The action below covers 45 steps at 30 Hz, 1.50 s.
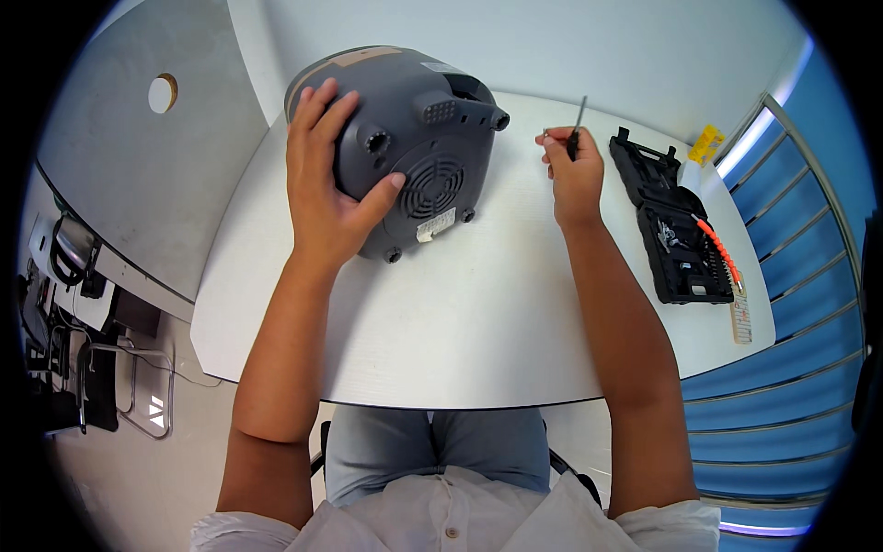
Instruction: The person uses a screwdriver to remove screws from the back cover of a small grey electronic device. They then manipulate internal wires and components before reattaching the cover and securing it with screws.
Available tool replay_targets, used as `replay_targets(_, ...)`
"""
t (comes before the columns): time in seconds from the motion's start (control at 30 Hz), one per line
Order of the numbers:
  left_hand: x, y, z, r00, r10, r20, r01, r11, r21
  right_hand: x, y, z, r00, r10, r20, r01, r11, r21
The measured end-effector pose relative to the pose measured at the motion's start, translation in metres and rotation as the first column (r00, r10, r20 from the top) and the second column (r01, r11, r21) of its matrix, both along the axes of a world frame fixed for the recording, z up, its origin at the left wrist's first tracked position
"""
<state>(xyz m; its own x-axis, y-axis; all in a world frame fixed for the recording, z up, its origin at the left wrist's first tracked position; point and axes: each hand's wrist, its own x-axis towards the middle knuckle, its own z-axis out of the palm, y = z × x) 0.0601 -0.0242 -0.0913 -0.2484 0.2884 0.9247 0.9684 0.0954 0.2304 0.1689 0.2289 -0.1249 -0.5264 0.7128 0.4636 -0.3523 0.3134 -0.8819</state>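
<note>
Gripping a slim, black-handled metal screwdriver in the curled right hand. Touching a rounded dark-grey plastic appliance, left of that grip, with the wide-spread left hand. Right of the screwdriver, within reach of an opened black plastic tool case.

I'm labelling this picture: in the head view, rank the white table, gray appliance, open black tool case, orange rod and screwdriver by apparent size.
1. White table
2. Gray appliance
3. Open black tool case
Unranked below these: orange rod and screwdriver, both slim, with the right hand covering part of the screwdriver.
</note>
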Motion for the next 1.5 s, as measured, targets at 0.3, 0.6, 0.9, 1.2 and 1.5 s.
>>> replay_targets(0.3,-0.003,0.000,-0.002,1.000,-0.022,0.019,0.021,0.999,0.035,0.009,-0.081,0.042,0.977,0.186,-0.102,-0.064,0.716,0.695)
replay_targets(0.6,-0.003,0.000,-0.001,0.999,-0.035,0.033,0.033,0.999,0.041,-0.006,-0.082,0.042,0.991,0.113,-0.074,-0.021,0.672,0.740)
replay_targets(0.9,-0.002,-0.003,-0.001,0.999,-0.017,0.038,0.016,0.999,0.030,-0.005,-0.092,0.046,0.997,0.083,-0.008,-0.057,0.747,0.663)
replay_targets(1.2,-0.001,-0.002,-0.001,0.999,-0.010,0.046,0.009,0.999,0.033,-0.002,-0.102,0.048,0.996,0.086,0.030,-0.088,0.820,0.566)
replay_targets(1.5,0.002,-0.001,0.000,0.999,-0.005,0.053,0.003,0.999,0.037,-0.005,-0.103,0.040,0.996,0.087,-0.028,-0.061,0.855,0.515)
